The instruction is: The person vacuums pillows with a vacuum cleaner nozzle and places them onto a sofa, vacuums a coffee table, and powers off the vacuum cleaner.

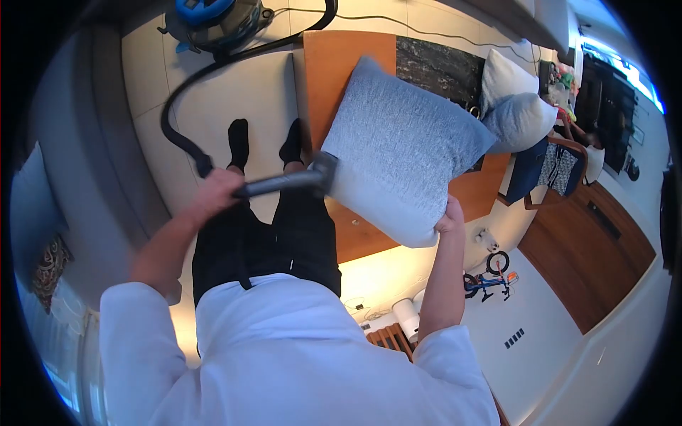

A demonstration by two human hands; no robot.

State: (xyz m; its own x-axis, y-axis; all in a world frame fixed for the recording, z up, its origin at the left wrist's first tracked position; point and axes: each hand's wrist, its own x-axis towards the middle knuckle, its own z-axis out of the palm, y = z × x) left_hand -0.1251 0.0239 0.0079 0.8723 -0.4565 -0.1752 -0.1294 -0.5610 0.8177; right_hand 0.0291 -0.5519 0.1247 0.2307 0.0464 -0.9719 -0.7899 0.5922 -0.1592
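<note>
Left hand [219, 192] is clamping fingers on the wand [280, 184], right hand [452, 216] on the cushion [403, 135]; vacuuming is seemingly underway, completion unclear.

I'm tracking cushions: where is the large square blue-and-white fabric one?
The cushion is right of centre in the head view, gripped by the right hand, the dark-grey vacuum nozzle at its left edge.

The view is bent by strong wide-angle distortion, its corners swallowed by black. A warm glow is cast beside the table [353, 53]; bluish glare is seen at upper right. The left hand [219, 192] is blurred, while the cushion [401, 138] is rendered more sharply.
</note>
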